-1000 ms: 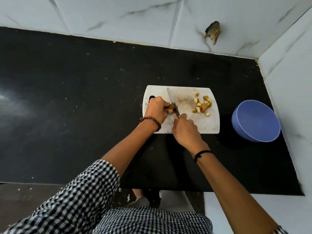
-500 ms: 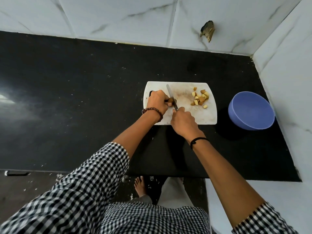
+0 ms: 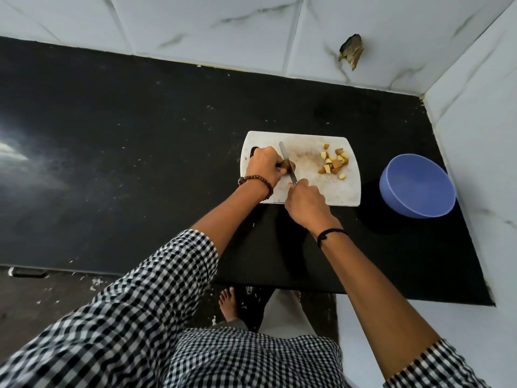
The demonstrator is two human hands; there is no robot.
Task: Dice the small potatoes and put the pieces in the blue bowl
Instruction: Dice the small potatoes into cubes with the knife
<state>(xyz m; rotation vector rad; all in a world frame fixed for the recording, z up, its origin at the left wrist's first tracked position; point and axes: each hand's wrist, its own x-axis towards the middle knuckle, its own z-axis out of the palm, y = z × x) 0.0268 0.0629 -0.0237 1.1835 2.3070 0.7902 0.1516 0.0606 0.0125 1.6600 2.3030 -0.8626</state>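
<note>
A white cutting board lies on the black counter. My left hand pinches a small brown potato on the board's left part. My right hand grips the handle of a knife, whose blade runs across the potato right beside my left fingers. A heap of diced potato pieces lies on the board's right part. The blue bowl stands just right of the board; no pieces show inside it.
The black counter stretches far to the left. White marble-look tiled walls close the back and right side, with a broken hole in the back wall. The counter's front edge is near my body; a bare foot shows below.
The view has tilted down a little, so board and bowl sit higher in frame. Both hands keep the same hold on potato and knife, the blade staying on the potato.
</note>
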